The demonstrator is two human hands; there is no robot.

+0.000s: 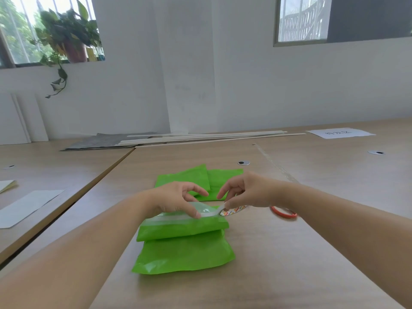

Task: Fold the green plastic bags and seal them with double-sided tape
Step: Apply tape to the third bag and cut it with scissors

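Taping is mid-way on the near green bag (182,253), which lies on the table (289,264) right in front of the person, between the two forearms. Its top part is already folded over toward the person. A whitish tape strip (169,219) runs along the folded band but appears uncut, its right end rising off the bag.

The left hand (178,197) presses the strip down near the bag's right edge with one fingertip, other fingers loosely curled and holding nothing. The right hand (245,190) pinches the free tape end just above the tape roll (231,211), which lies flat just beside the bag.

Two folded bags (189,175) sit behind, overlapping, apparently finished; seals not visible.

Left, by my judgement: cut or tear the strip, peel the backing if any, close the fold.

The bag's long axis runs left-right, fold edge facing the person. The strip follows the same axis, tilting up slightly to the right. A red ring (284,212) lies near the right wrist.
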